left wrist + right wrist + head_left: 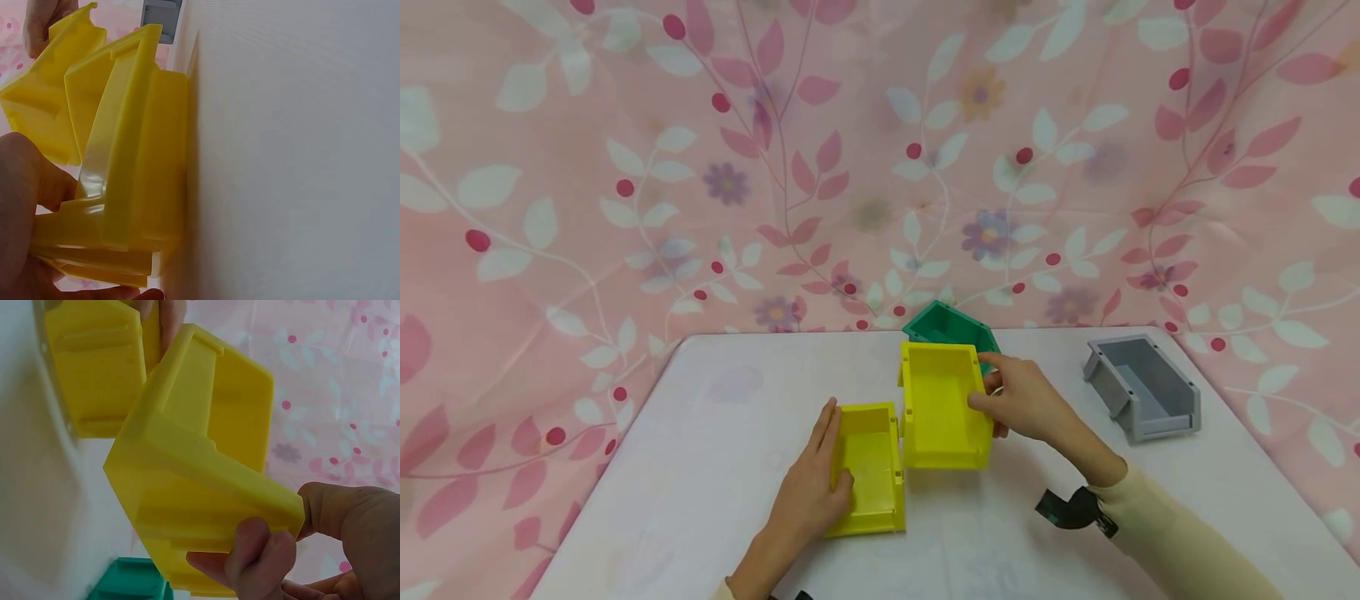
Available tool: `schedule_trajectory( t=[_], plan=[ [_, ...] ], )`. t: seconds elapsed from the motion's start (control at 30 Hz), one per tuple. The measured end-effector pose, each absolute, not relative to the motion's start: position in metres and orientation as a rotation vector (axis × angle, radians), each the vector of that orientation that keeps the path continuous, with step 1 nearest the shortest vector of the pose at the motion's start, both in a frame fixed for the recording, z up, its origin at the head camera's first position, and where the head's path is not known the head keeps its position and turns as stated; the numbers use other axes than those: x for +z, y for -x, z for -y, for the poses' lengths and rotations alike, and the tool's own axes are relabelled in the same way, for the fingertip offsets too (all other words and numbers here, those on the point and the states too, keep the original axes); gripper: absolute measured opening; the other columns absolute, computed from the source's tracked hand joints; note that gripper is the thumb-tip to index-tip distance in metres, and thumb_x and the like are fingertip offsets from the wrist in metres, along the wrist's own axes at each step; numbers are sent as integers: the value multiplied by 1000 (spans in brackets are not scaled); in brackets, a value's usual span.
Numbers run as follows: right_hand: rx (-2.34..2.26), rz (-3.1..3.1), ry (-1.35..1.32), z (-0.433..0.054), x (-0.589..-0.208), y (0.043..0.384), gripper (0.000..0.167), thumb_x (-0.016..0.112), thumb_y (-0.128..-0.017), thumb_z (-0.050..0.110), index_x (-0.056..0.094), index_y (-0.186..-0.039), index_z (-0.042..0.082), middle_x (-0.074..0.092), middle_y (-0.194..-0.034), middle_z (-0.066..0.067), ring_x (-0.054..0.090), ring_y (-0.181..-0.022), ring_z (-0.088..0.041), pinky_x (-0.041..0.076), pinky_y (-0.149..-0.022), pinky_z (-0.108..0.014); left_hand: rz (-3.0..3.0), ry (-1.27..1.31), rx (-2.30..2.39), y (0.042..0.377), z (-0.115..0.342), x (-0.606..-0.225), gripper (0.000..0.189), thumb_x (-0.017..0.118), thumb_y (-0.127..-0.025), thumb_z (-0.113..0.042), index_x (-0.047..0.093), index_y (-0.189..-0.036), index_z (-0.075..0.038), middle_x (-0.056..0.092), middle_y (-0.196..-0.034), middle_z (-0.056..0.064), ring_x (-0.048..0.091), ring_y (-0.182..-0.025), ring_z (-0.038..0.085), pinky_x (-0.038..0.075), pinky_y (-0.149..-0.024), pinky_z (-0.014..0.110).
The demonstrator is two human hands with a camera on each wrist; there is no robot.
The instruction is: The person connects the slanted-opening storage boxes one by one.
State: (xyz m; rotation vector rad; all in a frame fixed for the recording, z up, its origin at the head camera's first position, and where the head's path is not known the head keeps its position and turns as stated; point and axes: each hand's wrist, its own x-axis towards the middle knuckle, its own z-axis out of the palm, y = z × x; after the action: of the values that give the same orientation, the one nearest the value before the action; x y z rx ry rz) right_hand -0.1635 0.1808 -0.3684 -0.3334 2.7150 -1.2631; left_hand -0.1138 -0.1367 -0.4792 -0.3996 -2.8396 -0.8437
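Note:
My left hand [808,492] grips a yellow storage bin [871,479] by its left wall, thumb inside and fingers along the outside. That bin [165,162] stands on the white tabletop in the left wrist view. To its right, my right hand [1026,400] holds a second yellow storage bin [942,412] by its right wall, the thumb over the rim. In the right wrist view this second bin [187,487] is raised and tilted, with fingers [253,556] against its outer side. Its left edge comes right up to the first bin's right side.
A green bin [936,321] stands at the back, partly hidden behind the raised yellow bin. On the right side of the white table [715,433] lies a grey bin [1150,387]. Floral pink cloth [865,167] hangs behind the table.

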Motion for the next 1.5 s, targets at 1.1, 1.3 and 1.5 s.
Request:
schedule_trajectory(
  t=[1.1, 1.3, 1.5],
  plan=[
    [-1258, -2638, 327, -179, -385, 138, 70, 75, -90, 11, 44, -151, -4, 66, -81, -4, 62, -47, -24, 60, -55, -36, 2791, 442, -873, 114, 137, -481, 85, 66, -94, -14, 22, -166, -4, 6, -174, -4, 32, -151, 27, 39, -114, 49],
    [-1235, -2636, 329, -178, -386, 138, 72, 76, -89, 10, 44, -152, -4, 66, -81, -4, 61, -47, -23, 60, -54, -36, 2784, 447, -872, 114, 137, -483, 84, 66, -93, -14, 24, -165, -2, 7, -174, -2, 33, -151, 28, 40, -113, 50],
    [-1185, -2643, 330, -176, -386, 139, 72, 75, -89, 10, 43, -152, -4, 67, -80, -3, 61, -47, -23, 59, -54, -34, 2759, 477, -864, 115, 138, -483, 85, 67, -92, -12, 24, -164, -1, 8, -174, -1, 31, -151, 26, 38, -115, 48]
  ],
)
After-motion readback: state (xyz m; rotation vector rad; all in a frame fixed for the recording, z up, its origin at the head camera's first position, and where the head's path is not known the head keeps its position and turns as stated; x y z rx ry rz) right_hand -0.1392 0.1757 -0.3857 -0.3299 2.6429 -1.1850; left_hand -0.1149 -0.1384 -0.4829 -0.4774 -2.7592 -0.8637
